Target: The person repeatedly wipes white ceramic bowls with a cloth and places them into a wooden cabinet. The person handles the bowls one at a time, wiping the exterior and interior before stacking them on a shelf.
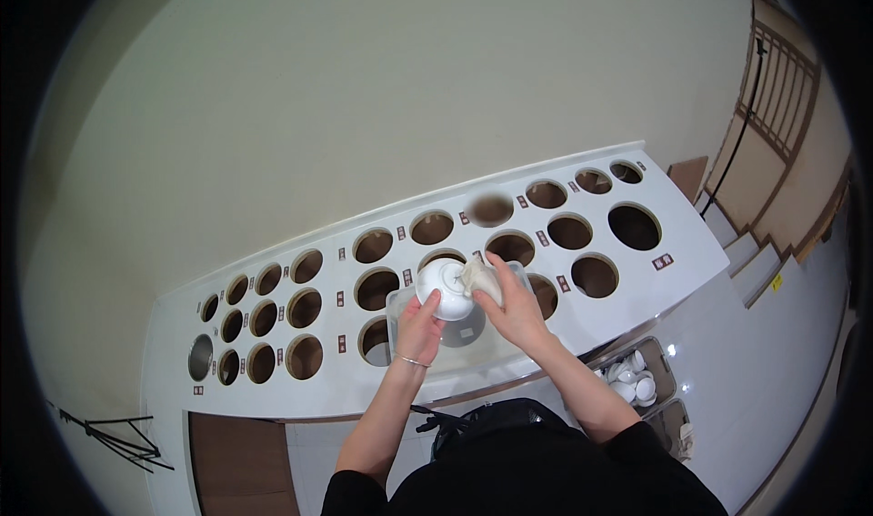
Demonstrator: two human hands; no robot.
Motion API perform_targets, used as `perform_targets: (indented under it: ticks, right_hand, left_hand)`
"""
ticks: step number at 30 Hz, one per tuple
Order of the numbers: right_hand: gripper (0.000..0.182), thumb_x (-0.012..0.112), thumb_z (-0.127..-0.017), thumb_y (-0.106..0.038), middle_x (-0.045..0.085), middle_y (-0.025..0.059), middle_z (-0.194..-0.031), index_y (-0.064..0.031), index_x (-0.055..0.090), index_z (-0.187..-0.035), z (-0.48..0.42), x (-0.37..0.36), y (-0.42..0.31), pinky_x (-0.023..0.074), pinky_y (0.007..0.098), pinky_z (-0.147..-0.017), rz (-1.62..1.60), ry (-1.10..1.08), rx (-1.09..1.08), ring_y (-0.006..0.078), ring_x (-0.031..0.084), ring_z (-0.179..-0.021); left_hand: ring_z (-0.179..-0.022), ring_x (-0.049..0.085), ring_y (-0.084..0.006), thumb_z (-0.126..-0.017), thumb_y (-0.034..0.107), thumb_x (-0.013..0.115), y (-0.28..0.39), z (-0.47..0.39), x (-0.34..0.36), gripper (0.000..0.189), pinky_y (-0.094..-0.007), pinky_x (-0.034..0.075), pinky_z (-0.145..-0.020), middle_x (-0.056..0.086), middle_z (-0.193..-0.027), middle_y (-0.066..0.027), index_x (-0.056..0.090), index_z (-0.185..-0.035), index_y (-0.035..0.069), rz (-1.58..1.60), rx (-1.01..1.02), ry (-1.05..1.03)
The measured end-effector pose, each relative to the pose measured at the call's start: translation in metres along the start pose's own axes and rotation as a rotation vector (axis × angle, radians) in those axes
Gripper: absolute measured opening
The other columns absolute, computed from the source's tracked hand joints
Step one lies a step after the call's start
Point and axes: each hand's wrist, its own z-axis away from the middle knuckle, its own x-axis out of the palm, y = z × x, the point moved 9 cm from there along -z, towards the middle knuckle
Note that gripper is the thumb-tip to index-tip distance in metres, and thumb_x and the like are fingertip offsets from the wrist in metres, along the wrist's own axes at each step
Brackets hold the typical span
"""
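A white ceramic bowl (pixel 445 301) is held bottom outward in my left hand (pixel 419 332), whose thumb lies on its side. My right hand (pixel 513 310) grips a pale cloth (pixel 479 279) and presses it against the right side of the bowl's base. Both hands are above a translucent plastic tub (pixel 409 373), which stands on the white countertop (pixel 327 397). A round grey shape with a small pale square shows in the tub below the bowl; what it is, I cannot tell.
Several round holes with small labels run through the countertop. A metal container (pixel 200 358) fills one at the left. To the lower right, a crate (pixel 665 373) holds white crockery (pixel 631 379), beside another bin with a cloth (pixel 686 441). A black stand (pixel 740 131) and steps are at the right.
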Motion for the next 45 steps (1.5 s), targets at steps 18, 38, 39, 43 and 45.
perform_targets:
  ticks: [18,38,39,43,45]
  right_hand:
    - [0.03,0.062,-0.082,-0.025,0.056,0.0125,-0.104,-0.0166,0.062,-0.111,0.014,-0.024,-0.035,0.0521,0.0376,-0.066,0.367,-0.07,-0.203,0.0296,0.062,-0.078]
    - [0.033,0.061,-0.083,-0.027,0.055,0.0116,-0.105,-0.0176,0.06,-0.114,0.021,-0.034,-0.039,0.0517,0.0375,-0.068,0.376,-0.092,-0.169,0.03,0.062,-0.078]
    - [0.033,0.061,-0.083,-0.027,0.055,0.0119,-0.105,-0.0173,0.06,-0.115,0.019,-0.032,-0.039,0.0518,0.0377,-0.068,0.342,-0.046,-0.177,0.0303,0.062,-0.078]
    - [0.034,0.061,-0.083,-0.025,0.055,0.0131,-0.104,-0.0163,0.059,-0.115,0.021,-0.021,-0.062,0.0519,0.0387,-0.068,0.332,-0.032,-0.22,0.0321,0.062,-0.076]
    - [0.036,0.063,-0.08,-0.022,0.053,0.0137,-0.108,-0.0185,0.059,-0.116,0.026,-0.014,-0.07,0.0519,0.0383,-0.069,0.366,-0.093,-0.259,0.031,0.061,-0.084]
  left_hand:
    - [-0.094,0.061,-0.0142,-0.088,0.01,0.06,0.005,0.018,0.013,0.027,-0.0282,0.049,-0.082,0.063,-0.106,-0.0077,0.056,-0.113,0.001,-0.209,-0.005,-0.116]
    - [-0.091,0.06,-0.0109,-0.089,0.011,0.059,-0.001,0.026,0.014,0.027,-0.0265,0.048,-0.079,0.064,-0.105,-0.0058,0.056,-0.114,0.001,-0.225,-0.052,-0.17]
    - [-0.091,0.06,-0.0109,-0.089,0.011,0.058,-0.003,0.027,0.018,0.027,-0.0264,0.048,-0.079,0.063,-0.106,-0.0058,0.055,-0.114,0.002,-0.22,-0.061,-0.173]
    - [-0.092,0.06,-0.0111,-0.09,0.011,0.057,-0.006,0.025,0.017,0.027,-0.0257,0.048,-0.079,0.063,-0.106,-0.0059,0.055,-0.115,0.003,-0.19,-0.038,-0.164]
    - [-0.094,0.06,-0.0118,-0.09,0.012,0.057,-0.007,0.023,0.009,0.027,-0.0266,0.048,-0.08,0.063,-0.107,-0.0056,0.055,-0.115,0.003,-0.166,-0.03,-0.161]
